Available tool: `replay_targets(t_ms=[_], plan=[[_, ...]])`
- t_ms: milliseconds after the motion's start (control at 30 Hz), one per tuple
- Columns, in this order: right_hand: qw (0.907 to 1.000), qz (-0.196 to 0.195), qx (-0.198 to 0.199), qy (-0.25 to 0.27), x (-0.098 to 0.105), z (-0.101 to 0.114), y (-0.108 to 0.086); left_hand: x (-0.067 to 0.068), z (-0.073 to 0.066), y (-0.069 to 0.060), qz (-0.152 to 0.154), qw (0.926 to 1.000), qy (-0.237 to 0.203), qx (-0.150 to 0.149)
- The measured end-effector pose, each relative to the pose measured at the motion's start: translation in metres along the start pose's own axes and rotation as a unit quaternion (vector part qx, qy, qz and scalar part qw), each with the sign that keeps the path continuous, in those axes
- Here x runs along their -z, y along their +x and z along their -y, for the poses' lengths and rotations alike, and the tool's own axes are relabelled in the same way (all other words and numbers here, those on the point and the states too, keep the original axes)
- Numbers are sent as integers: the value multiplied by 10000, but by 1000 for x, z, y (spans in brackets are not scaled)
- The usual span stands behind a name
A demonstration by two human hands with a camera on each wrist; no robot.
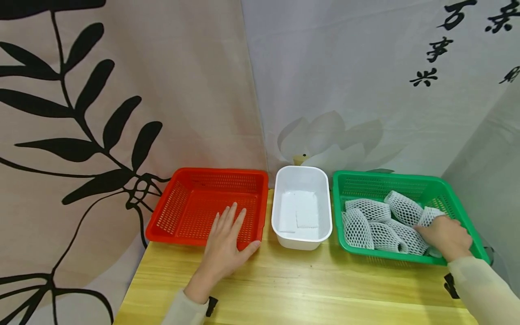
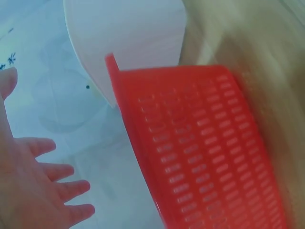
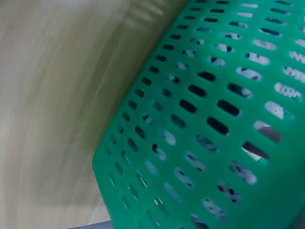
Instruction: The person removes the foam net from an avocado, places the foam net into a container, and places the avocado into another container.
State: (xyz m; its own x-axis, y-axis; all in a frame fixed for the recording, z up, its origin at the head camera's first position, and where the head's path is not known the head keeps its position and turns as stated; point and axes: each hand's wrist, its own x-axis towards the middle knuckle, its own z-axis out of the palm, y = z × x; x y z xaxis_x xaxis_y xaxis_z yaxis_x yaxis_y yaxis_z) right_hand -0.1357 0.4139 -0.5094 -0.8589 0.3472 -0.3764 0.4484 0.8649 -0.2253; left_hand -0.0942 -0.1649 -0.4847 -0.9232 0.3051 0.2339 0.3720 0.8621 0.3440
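Note:
My left hand (image 1: 225, 250) hovers over the front rim of the red plastic basket (image 1: 199, 174), fingers straight and spread; the left wrist view also has its palm and fingers, holding nothing. No items show inside the red basket. At the right, my right hand (image 1: 448, 237) reaches into the green plastic basket (image 1: 406, 258). Its thumb and curled fingers grip a white foam net sleeve (image 1: 429, 215) at the basket's right end. Several more white foam net sleeves (image 1: 387, 237) lie beside it. What they wrap is hidden. The right wrist view shows only the green basket's slotted wall (image 3: 190, 119).
Between the two baskets stands a white plastic tub (image 1: 300, 243) with a small pale rectangle on its bottom. All three containers sit on a wooden table (image 1: 308, 289). A printed curtain (image 1: 325, 67) hangs right behind them.

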Motion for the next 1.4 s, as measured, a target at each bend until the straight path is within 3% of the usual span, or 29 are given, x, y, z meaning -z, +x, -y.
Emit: replay_targets(t_ms=[233,467,633,867,1000,1200,1400], plan=[[9996,-70,-202,186,-5,-1,3,-6,-11,-2,57,9998,-59,-183],[9995,-210,-203,102,-7,-3,5,-9,-13,-3,0,9997,-67,-228],[9987,-488,-113,-11,-3,-3,3,-9,-13,-3,-29,9997,-100,-230],[9952,-916,222,248,8,-7,-8,-9,-15,-3,-89,9995,-131,-272],[9890,-1349,261,553,16,-7,-17,-10,-18,-3,-111,9993,-181,-318],[9719,-1892,382,1346,20,0,-32,-10,-26,-4,-160,9982,-301,-489],[9599,-2056,514,1836,17,14,-55,-13,-35,-4,-184,9968,-447,-638]])
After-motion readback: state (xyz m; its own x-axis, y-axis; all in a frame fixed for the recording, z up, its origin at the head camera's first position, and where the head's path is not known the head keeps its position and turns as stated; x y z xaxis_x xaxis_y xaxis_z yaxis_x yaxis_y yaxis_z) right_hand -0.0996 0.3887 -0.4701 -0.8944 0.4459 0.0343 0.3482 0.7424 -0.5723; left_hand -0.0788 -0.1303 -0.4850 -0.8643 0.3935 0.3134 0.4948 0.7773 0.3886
